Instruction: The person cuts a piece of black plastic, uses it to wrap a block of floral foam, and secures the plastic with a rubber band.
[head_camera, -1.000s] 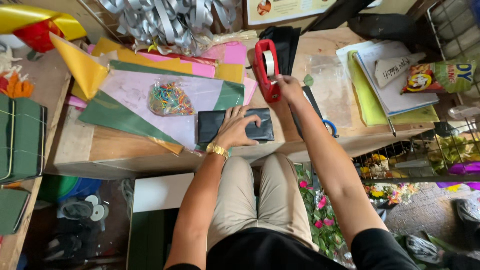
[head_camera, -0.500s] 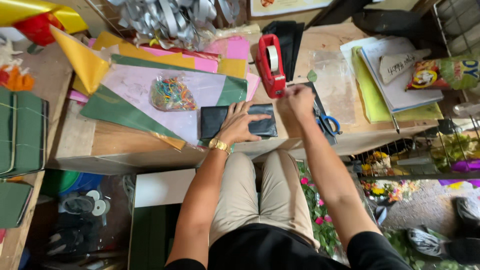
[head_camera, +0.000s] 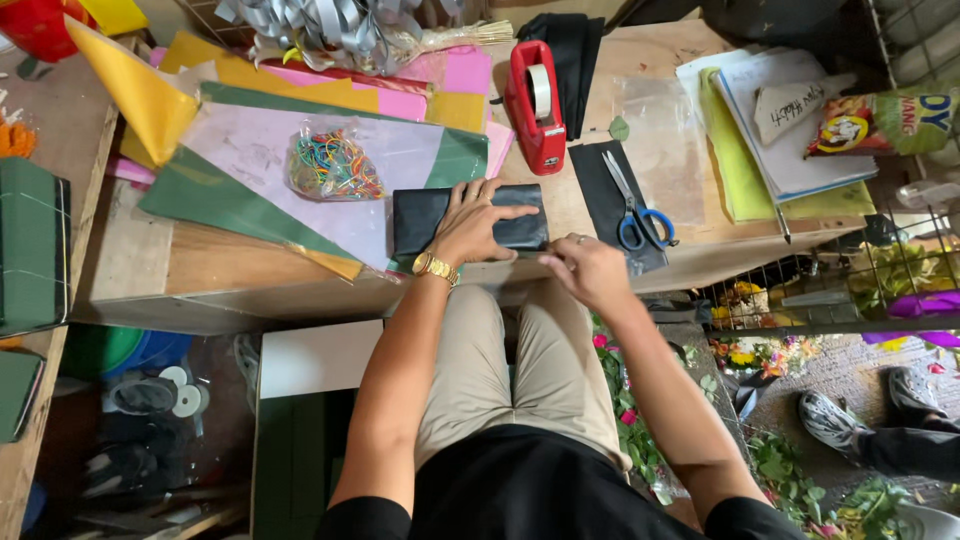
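My left hand (head_camera: 475, 218), with a gold watch on its wrist, lies flat with spread fingers on a black folded block (head_camera: 420, 220) near the front edge of the wooden table (head_camera: 230, 265). At the block's right end my right hand (head_camera: 588, 270) is blurred, its fingers curled near the table edge; what it pinches is unclear. A red tape dispenser (head_camera: 532, 105) stands beyond the block. Blue-handled scissors (head_camera: 632, 208) lie on a black sheet to the right.
Coloured paper sheets (head_camera: 300, 150) and a bag of rubber bands (head_camera: 333, 165) cover the table's left. Silver ribbon (head_camera: 320, 25) sits at the back, papers (head_camera: 790, 120) and a snack bag (head_camera: 885, 120) at the right. Flowers and another person's shoes (head_camera: 835, 420) are on the floor.
My right hand left the tape dispenser and came down toward me to the block's right end. The left hand stayed pressed on the black block.
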